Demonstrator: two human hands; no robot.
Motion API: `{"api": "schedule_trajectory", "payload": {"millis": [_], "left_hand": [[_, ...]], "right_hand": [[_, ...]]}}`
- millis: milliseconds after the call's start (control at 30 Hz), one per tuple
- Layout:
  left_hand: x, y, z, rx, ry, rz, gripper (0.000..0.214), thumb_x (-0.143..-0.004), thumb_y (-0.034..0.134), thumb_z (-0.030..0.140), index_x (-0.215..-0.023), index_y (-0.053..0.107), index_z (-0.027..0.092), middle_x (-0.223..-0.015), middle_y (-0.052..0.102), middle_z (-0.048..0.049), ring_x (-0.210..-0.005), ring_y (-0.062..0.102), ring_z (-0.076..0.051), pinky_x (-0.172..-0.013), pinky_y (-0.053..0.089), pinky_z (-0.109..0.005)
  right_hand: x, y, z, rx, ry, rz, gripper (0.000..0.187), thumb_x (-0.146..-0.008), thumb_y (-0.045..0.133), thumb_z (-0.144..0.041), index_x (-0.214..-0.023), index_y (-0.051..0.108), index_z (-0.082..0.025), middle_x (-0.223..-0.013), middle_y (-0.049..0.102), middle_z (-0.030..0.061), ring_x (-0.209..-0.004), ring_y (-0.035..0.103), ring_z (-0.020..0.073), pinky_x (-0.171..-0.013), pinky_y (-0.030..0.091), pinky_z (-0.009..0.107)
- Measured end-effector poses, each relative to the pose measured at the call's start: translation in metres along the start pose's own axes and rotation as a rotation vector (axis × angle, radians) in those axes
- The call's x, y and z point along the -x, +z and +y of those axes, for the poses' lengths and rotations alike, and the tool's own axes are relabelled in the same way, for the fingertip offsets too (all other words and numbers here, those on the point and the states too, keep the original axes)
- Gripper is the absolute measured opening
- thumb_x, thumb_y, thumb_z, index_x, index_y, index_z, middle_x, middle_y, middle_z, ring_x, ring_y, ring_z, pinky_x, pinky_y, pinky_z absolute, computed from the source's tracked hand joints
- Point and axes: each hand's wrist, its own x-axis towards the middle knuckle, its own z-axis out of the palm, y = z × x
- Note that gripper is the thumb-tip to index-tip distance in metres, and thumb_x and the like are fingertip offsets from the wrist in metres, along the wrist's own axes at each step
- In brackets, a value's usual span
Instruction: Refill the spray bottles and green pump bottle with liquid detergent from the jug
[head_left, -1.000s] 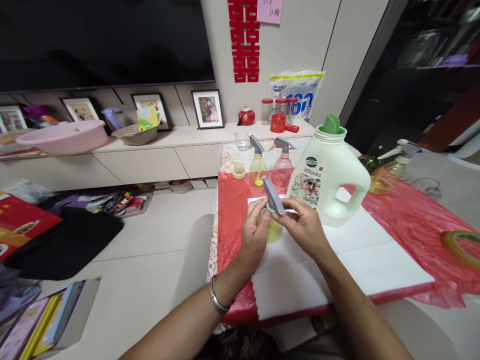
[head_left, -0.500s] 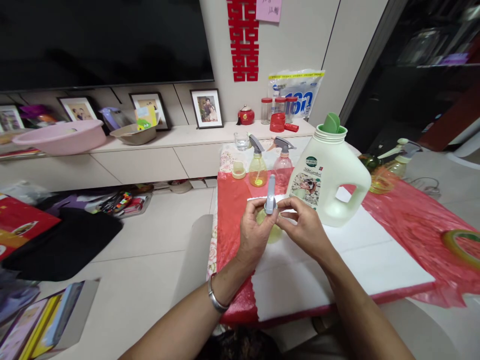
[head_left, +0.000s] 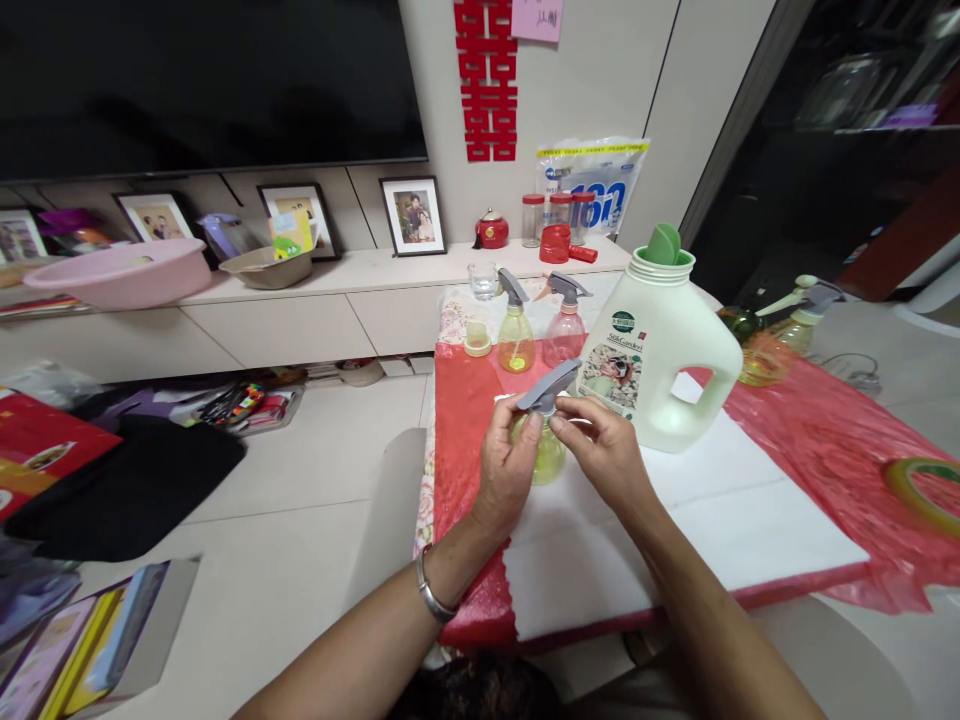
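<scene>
A yellow spray bottle [head_left: 550,462] stands on the white sheet, its grey trigger head [head_left: 551,386] slanting up to the right. My left hand [head_left: 510,450] is closed around the collar from the left, thumb in front. From the right, my right hand [head_left: 598,437] pinches the same collar between thumb and fingers. Part of the bottle is hidden behind my hands. Close behind it stand another yellow spray bottle [head_left: 516,340] and a pink spray bottle [head_left: 564,335]. Just right of my right hand is a large pale green jug [head_left: 660,345] with a green cap piece in its mouth.
A pale cap [head_left: 477,340] and a clear glass [head_left: 484,281] stand at the table's far left. Farther right are another spray bottle [head_left: 799,330], crumpled red plastic film [head_left: 832,450] and a roll of tape [head_left: 926,490]. A white sheet [head_left: 675,540] covers the table's front.
The grey trigger head has turned, from pointing straight away from me to slanting right. My hands have shifted their fingers slightly at the collar; the other things stay put.
</scene>
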Motion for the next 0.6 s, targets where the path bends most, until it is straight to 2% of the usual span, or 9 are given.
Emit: {"api": "schedule_trajectory", "payload": {"millis": [167, 300, 400, 500, 567, 600], "left_hand": [[-0.001, -0.001, -0.002, -0.008, 0.008, 0.030, 0.034, -0.081, 0.073, 0.036, -0.109, 0.059, 0.022, -0.107, 0.065, -0.0046, -0.103, 0.062, -0.020, -0.095, 0.048, -0.036], [-0.003, -0.002, -0.002, -0.077, 0.008, 0.054, 0.032, -0.081, 0.074, 0.033, -0.107, 0.060, 0.022, -0.105, 0.063, -0.0040, -0.102, 0.062, -0.020, -0.095, 0.047, -0.036], [-0.004, -0.003, -0.002, -0.114, 0.034, 0.040, 0.030, -0.082, 0.073, 0.033, -0.107, 0.061, 0.021, -0.104, 0.063, -0.0043, -0.102, 0.062, -0.020, -0.095, 0.047, -0.036], [-0.005, -0.005, -0.002, -0.118, 0.039, 0.019, 0.028, -0.083, 0.072, 0.036, -0.106, 0.062, 0.022, -0.103, 0.065, -0.0046, -0.100, 0.063, -0.020, -0.094, 0.048, -0.035], [-0.005, -0.006, -0.002, -0.116, 0.032, 0.002, 0.028, -0.084, 0.070, 0.039, -0.106, 0.064, 0.022, -0.105, 0.066, -0.0053, -0.101, 0.063, -0.021, -0.094, 0.048, -0.035], [-0.005, -0.006, -0.001, -0.116, 0.028, -0.010, 0.028, -0.085, 0.069, 0.040, -0.106, 0.064, 0.022, -0.106, 0.066, -0.0058, -0.102, 0.063, -0.021, -0.094, 0.048, -0.036]], "right_hand": [[0.005, 0.006, -0.003, 0.038, -0.007, 0.057, 0.033, -0.084, 0.067, -0.041, -0.107, 0.071, -0.018, -0.082, 0.059, 0.0028, -0.077, 0.056, 0.0133, -0.077, 0.050, 0.028], [0.006, 0.000, -0.011, 0.052, -0.013, -0.005, 0.034, -0.084, 0.066, -0.040, -0.109, 0.072, -0.017, -0.081, 0.060, 0.0025, -0.070, 0.056, 0.0116, -0.068, 0.049, 0.025], [0.005, -0.010, -0.016, 0.058, -0.004, -0.015, 0.031, -0.083, 0.067, -0.040, -0.104, 0.073, -0.018, -0.080, 0.063, 0.0026, -0.068, 0.057, 0.0115, -0.065, 0.049, 0.024], [0.002, -0.020, -0.015, 0.072, 0.013, 0.138, 0.027, -0.086, 0.065, -0.041, -0.100, 0.071, -0.017, -0.088, 0.064, 0.0045, -0.075, 0.058, 0.0125, -0.069, 0.050, 0.026], [-0.001, -0.023, -0.011, 0.060, 0.014, 0.215, 0.034, -0.086, 0.066, -0.042, -0.111, 0.068, -0.018, -0.105, 0.064, 0.0068, -0.091, 0.060, 0.0152, -0.078, 0.052, 0.028], [-0.002, -0.024, -0.009, 0.034, 0.014, 0.212, 0.041, -0.085, 0.068, -0.042, -0.119, 0.066, -0.019, -0.114, 0.063, 0.0074, -0.100, 0.060, 0.0169, -0.083, 0.053, 0.030]]}}
